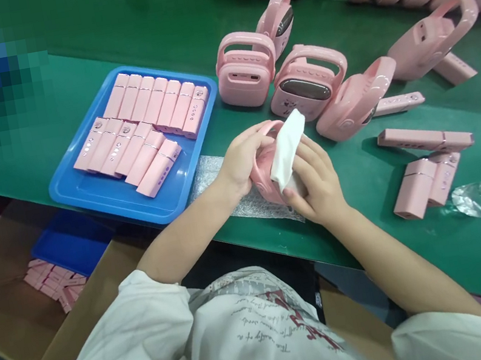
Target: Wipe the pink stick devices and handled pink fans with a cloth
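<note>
The pink handled unit (261, 171) lies between the two hands, directly against the left hand (237, 159) and to the left of the right hand (319, 184); the left hand is the nearer, as the white cloth (287, 147) stands between the right hand and much of the unit. The cloth's long axis runs obliquely, from its lower end by the right thumb to its upper end pointing away from the body and to the right; the unit is tilted, its exact axis masked by fingers and cloth.

Hand state: the left hand is curled around the unit's left side at the handle loop; the right hand pinches the cloth between thumb and fingers; whether the right fingertips also touch the unit cannot be told.

Location: the unit is held above the near edge of the green tabletop (361, 181), over a bubble-wrap sheet (208, 172); the blue tray (85, 190) is to its left, and standing units (248, 83) are just beyond.

Appearance: the unit is plain pink with a rounded body and a looped handle; the side facing right is covered by the cloth, which is white, soft and folded into a narrow pad.
</note>
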A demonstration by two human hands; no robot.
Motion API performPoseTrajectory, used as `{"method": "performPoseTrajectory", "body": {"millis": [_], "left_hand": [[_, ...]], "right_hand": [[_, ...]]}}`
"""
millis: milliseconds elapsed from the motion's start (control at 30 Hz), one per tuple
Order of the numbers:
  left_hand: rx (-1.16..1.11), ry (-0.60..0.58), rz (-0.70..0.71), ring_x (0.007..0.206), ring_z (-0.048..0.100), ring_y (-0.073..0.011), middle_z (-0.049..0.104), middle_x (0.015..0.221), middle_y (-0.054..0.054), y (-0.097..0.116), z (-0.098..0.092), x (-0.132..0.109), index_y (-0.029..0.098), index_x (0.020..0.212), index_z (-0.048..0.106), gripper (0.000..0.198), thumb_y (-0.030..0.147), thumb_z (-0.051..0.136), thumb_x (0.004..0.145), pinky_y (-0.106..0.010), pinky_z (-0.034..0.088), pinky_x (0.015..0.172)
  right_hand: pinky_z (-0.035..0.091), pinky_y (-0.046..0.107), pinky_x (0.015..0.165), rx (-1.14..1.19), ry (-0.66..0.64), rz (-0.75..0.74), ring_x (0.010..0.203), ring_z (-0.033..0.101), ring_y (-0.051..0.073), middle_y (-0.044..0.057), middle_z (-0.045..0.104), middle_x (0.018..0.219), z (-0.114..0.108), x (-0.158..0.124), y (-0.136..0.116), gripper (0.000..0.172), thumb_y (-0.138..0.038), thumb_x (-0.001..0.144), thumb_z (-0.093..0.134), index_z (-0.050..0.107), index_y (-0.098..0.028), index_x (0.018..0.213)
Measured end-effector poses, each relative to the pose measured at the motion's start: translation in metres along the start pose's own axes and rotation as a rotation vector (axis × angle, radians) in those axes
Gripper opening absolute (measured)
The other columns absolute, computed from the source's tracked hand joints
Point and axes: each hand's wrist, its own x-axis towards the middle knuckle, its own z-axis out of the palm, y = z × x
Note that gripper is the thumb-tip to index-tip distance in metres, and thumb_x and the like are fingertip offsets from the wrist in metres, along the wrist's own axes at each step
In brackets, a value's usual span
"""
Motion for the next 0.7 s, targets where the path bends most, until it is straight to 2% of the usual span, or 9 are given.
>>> {"method": "performPoseTrajectory", "body": {"millis": [100, 200, 333, 467, 567, 700], "left_hand": [[-0.021, 0.009, -0.013, 0.079, 0.064, -0.0137, 0.068, 0.085, -0.002, -0.002, 0.0, 0.001, 0.012, 0.089, 0.068, 0.024, 0.009, 0.055, 0.069, -0.022, 0.049, 0.072], [-0.061, 0.042, -0.009, 0.079, 0.063, -0.013, 0.067, 0.085, -0.001, 0.0, 0.0, 0.002, 0.014, 0.086, 0.066, 0.02, 0.007, 0.055, 0.071, -0.022, 0.048, 0.073], [-0.095, 0.028, -0.033, 0.077, 0.061, -0.0125, 0.065, 0.083, -0.004, 0.003, 0.001, 0.001, 0.013, 0.079, 0.064, 0.012, 0.014, 0.052, 0.08, -0.023, 0.048, 0.077], [-0.075, 0.009, -0.029, 0.074, 0.059, -0.0123, 0.063, 0.079, -0.004, 0.004, 0.001, 0.0, 0.014, 0.073, 0.062, 0.022, 0.02, 0.048, 0.087, -0.022, 0.047, 0.077], [-0.07, 0.013, -0.02, 0.074, 0.059, -0.012, 0.063, 0.08, -0.004, 0.004, 0.001, 0.0, 0.014, 0.071, 0.062, 0.021, 0.021, 0.05, 0.088, -0.022, 0.047, 0.076], [-0.069, 0.01, -0.02, 0.069, 0.058, -0.0105, 0.062, 0.075, -0.004, 0.003, 0.001, 0.0, 0.013, 0.07, 0.062, 0.024, 0.02, 0.049, 0.088, -0.021, 0.046, 0.068]], "right_hand": [[0.042, 0.057, 0.107, -0.088, -0.043, 0.017, 0.134, 0.044, 0.037, 0.018, 0.053, 0.137, 0.004, -0.001, -0.008, 0.055, -0.032, 0.087, 0.055, 0.045, -0.018, 0.139], [0.038, 0.059, 0.109, -0.082, -0.056, 0.066, 0.136, 0.042, 0.037, 0.014, 0.05, 0.141, 0.006, -0.002, -0.014, 0.055, -0.029, 0.087, 0.055, 0.043, -0.025, 0.14], [0.033, 0.061, 0.112, 0.038, -0.059, 0.224, 0.141, 0.037, 0.036, 0.015, 0.043, 0.148, 0.002, -0.001, -0.006, 0.057, -0.037, 0.093, 0.048, 0.035, -0.023, 0.146], [0.035, 0.058, 0.112, 0.098, -0.043, 0.299, 0.138, 0.04, 0.034, 0.014, 0.045, 0.146, -0.002, -0.003, 0.004, 0.056, -0.046, 0.094, 0.046, 0.038, -0.023, 0.145], [0.037, 0.058, 0.111, 0.112, 0.005, 0.262, 0.137, 0.042, 0.034, 0.013, 0.048, 0.144, -0.001, -0.003, 0.005, 0.054, -0.043, 0.094, 0.048, 0.04, -0.025, 0.144], [0.042, 0.054, 0.11, 0.1, 0.078, 0.141, 0.132, 0.049, 0.032, 0.011, 0.053, 0.14, 0.001, -0.002, 0.005, 0.053, -0.028, 0.092, 0.051, 0.041, -0.027, 0.145]]}}
